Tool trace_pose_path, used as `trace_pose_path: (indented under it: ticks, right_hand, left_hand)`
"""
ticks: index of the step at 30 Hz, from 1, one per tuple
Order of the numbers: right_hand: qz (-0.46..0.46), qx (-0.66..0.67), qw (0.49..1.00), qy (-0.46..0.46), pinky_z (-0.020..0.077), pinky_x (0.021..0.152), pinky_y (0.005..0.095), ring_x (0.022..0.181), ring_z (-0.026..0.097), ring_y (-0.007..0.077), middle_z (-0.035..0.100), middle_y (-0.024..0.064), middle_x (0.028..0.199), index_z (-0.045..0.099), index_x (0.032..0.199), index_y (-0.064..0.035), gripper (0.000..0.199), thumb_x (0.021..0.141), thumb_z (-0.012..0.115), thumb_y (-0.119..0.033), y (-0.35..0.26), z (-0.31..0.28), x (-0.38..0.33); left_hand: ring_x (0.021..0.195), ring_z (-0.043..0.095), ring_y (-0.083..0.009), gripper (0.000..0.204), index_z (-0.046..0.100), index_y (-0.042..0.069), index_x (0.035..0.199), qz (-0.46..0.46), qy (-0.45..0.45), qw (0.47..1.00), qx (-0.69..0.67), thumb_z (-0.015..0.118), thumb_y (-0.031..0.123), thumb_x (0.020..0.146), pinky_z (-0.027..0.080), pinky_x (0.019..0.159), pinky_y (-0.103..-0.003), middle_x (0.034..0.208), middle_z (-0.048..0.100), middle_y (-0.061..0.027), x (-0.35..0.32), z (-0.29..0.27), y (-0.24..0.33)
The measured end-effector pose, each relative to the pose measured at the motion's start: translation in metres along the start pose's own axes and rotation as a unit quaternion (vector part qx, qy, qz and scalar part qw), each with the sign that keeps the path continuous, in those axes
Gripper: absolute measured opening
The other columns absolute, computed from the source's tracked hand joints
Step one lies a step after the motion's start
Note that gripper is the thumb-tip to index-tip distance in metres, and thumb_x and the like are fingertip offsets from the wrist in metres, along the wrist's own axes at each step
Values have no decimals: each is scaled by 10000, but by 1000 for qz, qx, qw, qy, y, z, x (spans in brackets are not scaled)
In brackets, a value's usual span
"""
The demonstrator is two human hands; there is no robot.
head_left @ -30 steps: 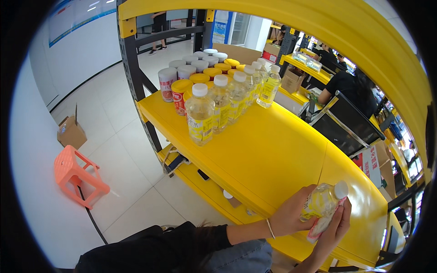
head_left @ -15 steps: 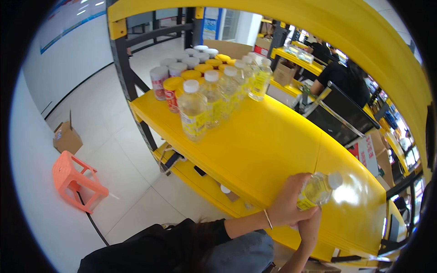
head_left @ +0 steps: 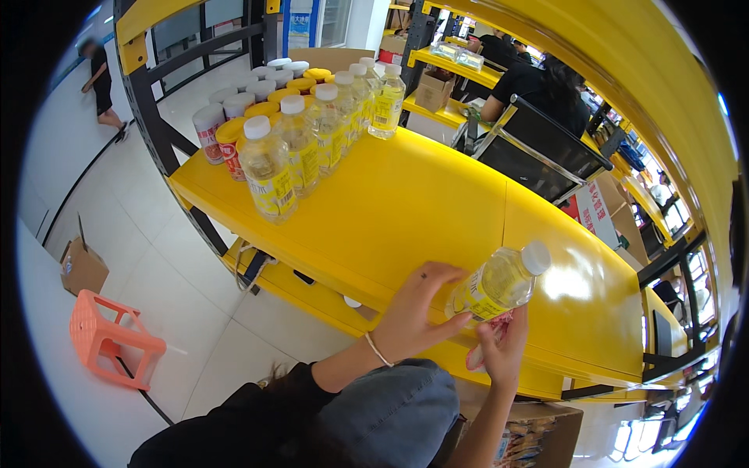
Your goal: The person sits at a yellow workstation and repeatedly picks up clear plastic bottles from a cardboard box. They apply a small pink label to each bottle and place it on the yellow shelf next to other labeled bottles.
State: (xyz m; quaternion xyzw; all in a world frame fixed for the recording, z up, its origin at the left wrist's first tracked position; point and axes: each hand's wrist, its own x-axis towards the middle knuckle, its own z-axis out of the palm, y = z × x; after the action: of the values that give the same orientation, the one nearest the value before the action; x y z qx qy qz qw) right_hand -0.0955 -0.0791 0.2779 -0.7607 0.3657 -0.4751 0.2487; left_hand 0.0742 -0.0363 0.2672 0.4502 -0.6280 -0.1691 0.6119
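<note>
A clear plastic bottle (head_left: pixel 498 284) of pale yellow liquid with a white cap and yellow label is tilted over the near edge of the yellow table (head_left: pixel 406 203). My left hand (head_left: pixel 417 312) wraps its lower part from the left. My right hand (head_left: pixel 503 347) supports it from below, fingers pointing up. A thin bracelet circles my left wrist.
A row of similar bottles (head_left: pixel 312 148) and yellow- and white-lidded jars (head_left: pixel 234 129) stands at the table's far left end. An orange plastic stool (head_left: pixel 105 339) and a cardboard box (head_left: pixel 78 269) sit on the floor at left. A person in black (head_left: pixel 538 90) sits beyond the table.
The bottle has tipped from near upright to slanted, cap up and right. Both hands have shifted left along the table edge while holding it.
</note>
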Motion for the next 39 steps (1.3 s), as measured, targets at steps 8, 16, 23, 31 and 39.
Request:
trace_pose_path:
  ticks: [8,16,23,31,39]
  right_hand:
    - [104,-37,992,-54,455,772,345,887,583,259,584,153,983,491,1138,0,433,761,684,-89,-9,20,9]
    - [-18,-88,994,-64,474,739,386,891,594,375,589,171,970,454,1160,-17,442,794,660,-152,-12,85,63]
    - [-12,-140,987,-79,484,695,393,820,610,339,560,170,1007,451,1194,-22,447,838,622,-232,0,143,114]
    - [0,-198,979,-45,488,699,409,848,591,317,562,132,969,516,1071,-52,327,837,609,-260,22,191,175]
    - [0,-232,972,-40,490,672,428,876,587,325,565,130,986,505,994,-67,305,851,585,-324,19,224,200]
  left_hand:
    - [1014,555,-300,404,492,22,1179,-23,-15,1000,14,618,126,810,424,893,-357,1082,570,-155,5,-20,2]
    - [1110,480,-338,556,394,-1,1286,15,-14,995,93,609,216,822,379,948,-379,1173,499,-217,42,-62,-47]
    - [1138,361,-424,815,346,-134,1258,-132,-69,972,180,630,420,732,302,996,-419,1188,410,-318,112,-98,-92]
    - [1145,371,-406,786,305,-146,1282,-136,158,978,-21,645,327,754,309,990,-415,1208,394,-312,150,-77,-142]
    - [1182,340,-396,668,314,-101,1297,-194,199,959,48,586,280,821,304,1000,-422,1236,357,-289,160,-82,-143]
